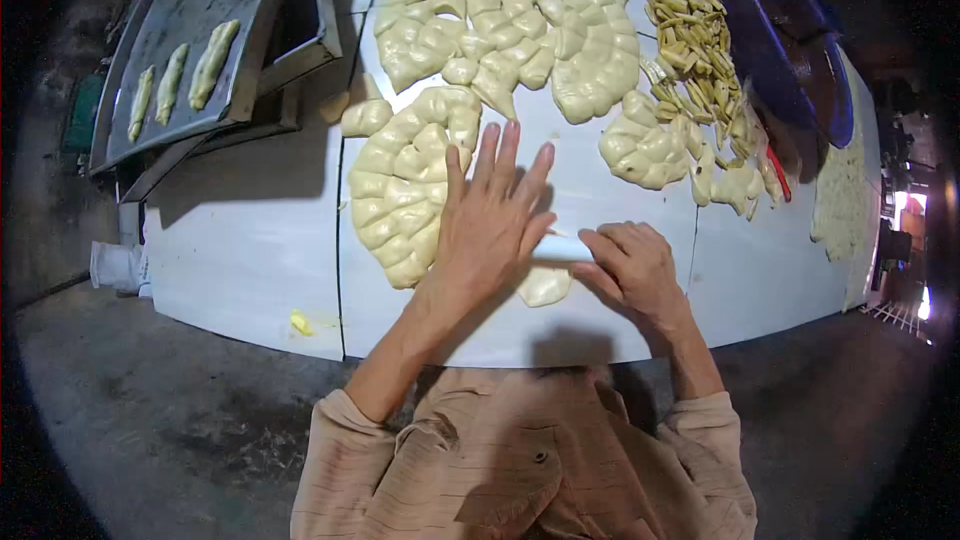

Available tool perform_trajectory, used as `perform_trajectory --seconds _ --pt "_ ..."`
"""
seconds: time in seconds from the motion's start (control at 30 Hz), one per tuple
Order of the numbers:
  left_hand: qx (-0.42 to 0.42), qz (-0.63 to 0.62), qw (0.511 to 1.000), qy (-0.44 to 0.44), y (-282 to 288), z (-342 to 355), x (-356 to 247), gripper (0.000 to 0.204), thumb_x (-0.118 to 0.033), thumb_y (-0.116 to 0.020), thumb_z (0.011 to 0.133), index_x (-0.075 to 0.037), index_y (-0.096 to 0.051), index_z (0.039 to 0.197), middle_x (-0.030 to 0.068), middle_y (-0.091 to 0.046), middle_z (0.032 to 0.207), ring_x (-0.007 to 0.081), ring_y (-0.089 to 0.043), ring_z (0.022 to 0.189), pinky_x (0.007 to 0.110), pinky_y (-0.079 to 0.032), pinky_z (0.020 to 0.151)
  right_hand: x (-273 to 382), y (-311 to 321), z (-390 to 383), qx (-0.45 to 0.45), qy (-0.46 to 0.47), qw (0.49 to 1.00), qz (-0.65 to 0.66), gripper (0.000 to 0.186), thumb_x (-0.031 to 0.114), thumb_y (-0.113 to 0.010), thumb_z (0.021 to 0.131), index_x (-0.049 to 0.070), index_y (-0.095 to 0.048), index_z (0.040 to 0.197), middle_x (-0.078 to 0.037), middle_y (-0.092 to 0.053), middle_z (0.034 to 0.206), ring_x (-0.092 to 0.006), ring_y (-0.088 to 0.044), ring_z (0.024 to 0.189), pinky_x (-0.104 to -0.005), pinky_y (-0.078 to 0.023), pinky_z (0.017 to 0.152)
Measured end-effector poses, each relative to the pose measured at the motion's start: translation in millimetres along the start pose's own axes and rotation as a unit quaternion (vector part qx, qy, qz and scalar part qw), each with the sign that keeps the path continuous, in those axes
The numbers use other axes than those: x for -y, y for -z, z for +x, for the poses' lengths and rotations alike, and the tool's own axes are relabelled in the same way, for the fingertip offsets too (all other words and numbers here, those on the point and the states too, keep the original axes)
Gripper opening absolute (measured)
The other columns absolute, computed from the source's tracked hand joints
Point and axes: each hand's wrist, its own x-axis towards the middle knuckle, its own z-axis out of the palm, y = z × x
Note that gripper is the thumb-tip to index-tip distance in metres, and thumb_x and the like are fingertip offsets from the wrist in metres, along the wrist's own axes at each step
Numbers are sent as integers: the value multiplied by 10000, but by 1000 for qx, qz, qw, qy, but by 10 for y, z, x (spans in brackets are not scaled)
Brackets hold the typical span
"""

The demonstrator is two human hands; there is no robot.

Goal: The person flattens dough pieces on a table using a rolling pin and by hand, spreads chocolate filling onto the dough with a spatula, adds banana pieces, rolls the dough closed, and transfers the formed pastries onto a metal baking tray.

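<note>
My right hand (637, 265) is closed round the right end of a short white rolling pin (562, 248). Beneath the pin lies a small flat piece of dough (545, 286), its near edge showing. My left hand (490, 215) has its fingers stretched and spread, palm down. Its thumb side meets the pin's left end; whether the palm presses on the pin is hidden. Beside that hand, on its left, is a curved slab of glossy pale dough (385, 210) scored into portions. More cut dough (480, 10) spreads across the far part of the white table.
At the left, a metal tray (225, 35) holding several shaped dough pieces rests tilted on a rack. A heap of yellowish strips (690, 30) lies far right, near a blue tub (775, 30) and a red-handled tool (778, 173). A yellow dab (301, 322) sits near the table's front edge.
</note>
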Motion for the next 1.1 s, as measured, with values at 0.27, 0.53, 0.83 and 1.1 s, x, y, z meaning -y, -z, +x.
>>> perform_trajectory --seconds 0.27,0.53,0.83,1.1 --pt "24 29 997 72 -203 -713 -339 658 -425 -586 981 -39 -456 1499 218 -375 1591 410 -298 1495 690 -195 1158 157 -169 -133 62 -27 992 -109 653 462 -622 938 172 -479 1505 -148 -435 1562 -345 -377 1453 -590 -277 1164" --pt "45 -27 992 117 -272 -1565 -883 691 -401 -653 947 -42 -451 1503 178 -430 1567 402 -338 1477 737 -192 1132 315 -326 -898 23 14 996 -84 536 325 -709 906 167 -576 1401 -86 -577 1326 -275 -505 1271 -529 -301 1093" --pt "-8 63 980 188 -268 -1069 -649 714 -451 -561 991 1 -405 1522 251 -348 1598 434 -236 1521 764 -32 1147 227 -187 -245 20 0 998 -66 613 360 -668 938 156 -502 1491 -156 -496 1438 -326 -444 1332 -550 -314 1095" --pt "-95 121 970 188 -249 -139 -61 551 -332 -514 1030 -110 -440 1528 241 -295 1626 407 -231 1528 767 -23 1141 -35 -391 632 -81 -98 976 -175 543 409 -545 1017 178 -486 1504 -201 -277 1635 -369 -177 1529 -636 -108 1192"
